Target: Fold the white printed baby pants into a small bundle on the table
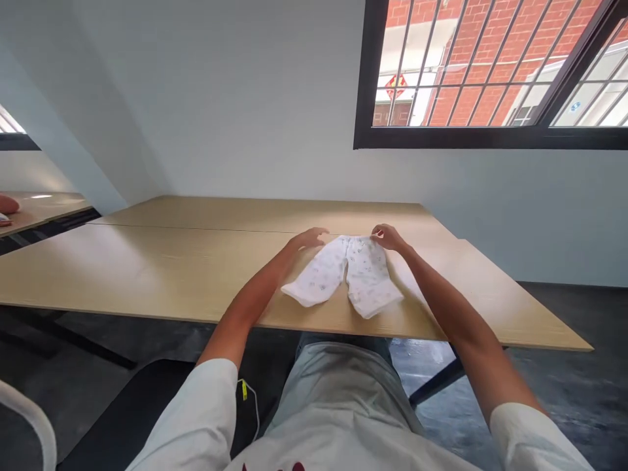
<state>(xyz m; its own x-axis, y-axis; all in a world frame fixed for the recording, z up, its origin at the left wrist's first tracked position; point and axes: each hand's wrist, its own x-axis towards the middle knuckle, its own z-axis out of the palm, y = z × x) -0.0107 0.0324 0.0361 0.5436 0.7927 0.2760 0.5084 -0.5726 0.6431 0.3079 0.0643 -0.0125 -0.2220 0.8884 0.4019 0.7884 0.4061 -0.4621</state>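
Small white pants (367,278) with a faint print lie spread on the wooden table (196,261), waistband away from me and legs apart toward the front edge. At the right end of the waistband, my right hand (386,237) pinches the fabric between thumb and fingers. My left hand (312,238) is just left of the waistband, fingers apart and curved over the table, with nothing in it.
A barred window (481,65) with a dark frame is in the wall at the upper right. A black chair (132,412) stands at the lower left. Another table (44,206) with reddish items is at the far left.
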